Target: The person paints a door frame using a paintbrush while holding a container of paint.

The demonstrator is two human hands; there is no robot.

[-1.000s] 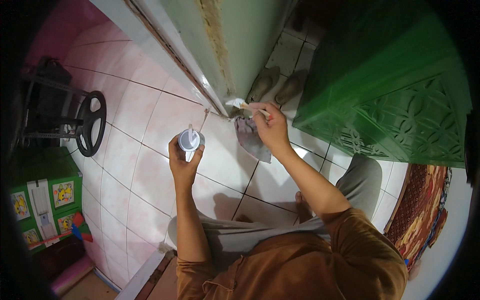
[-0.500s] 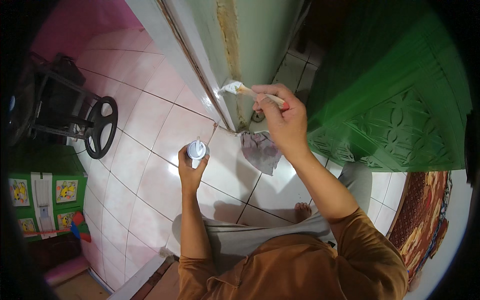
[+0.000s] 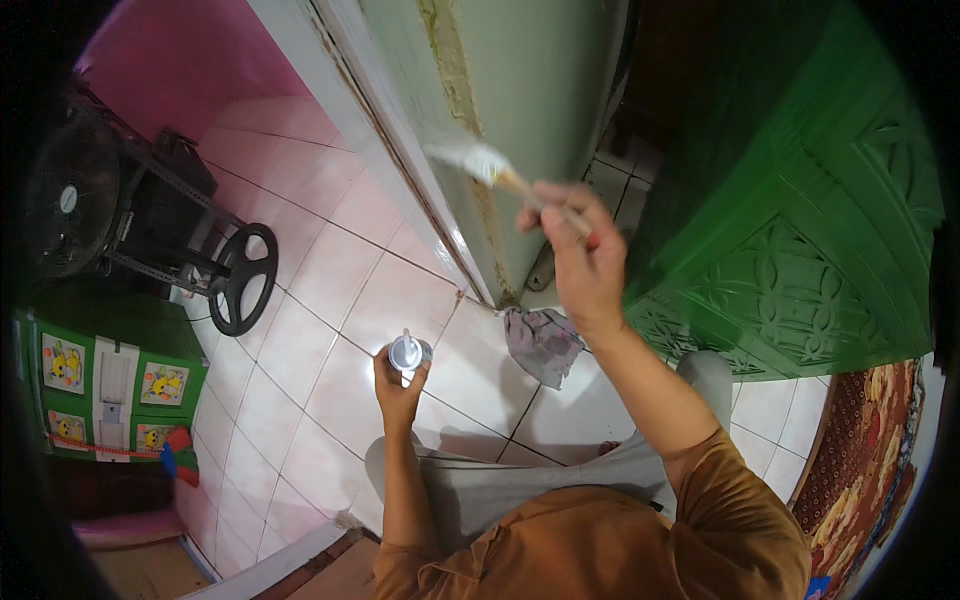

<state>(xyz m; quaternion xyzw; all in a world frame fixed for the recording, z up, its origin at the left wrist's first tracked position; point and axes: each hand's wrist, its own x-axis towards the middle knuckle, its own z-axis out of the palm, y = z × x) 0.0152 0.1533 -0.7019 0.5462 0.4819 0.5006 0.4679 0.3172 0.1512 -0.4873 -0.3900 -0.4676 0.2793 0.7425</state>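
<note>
My right hand is closed around the wooden handle of a paintbrush. White coats the bristles, which are blurred by motion. They are at the pale door frame, beside a rough yellowish-brown strip; whether they touch it I cannot tell. Lower and to the left, my left hand grips a small whitish cup from its near side. Something thin and white stands up at the cup's rim. A crumpled grey cloth lies on the floor at the foot of the frame.
A carved green door is at the right. Far left are a black fan on a stand with a round black base and a green cabinet with pictures. White tiles cover the floor. A patterned red-brown cloth hangs lower right.
The brush has moved higher along the door frame, with my right hand following. My left hand keeps the cup in about the same place. The whole view has shifted slightly.
</note>
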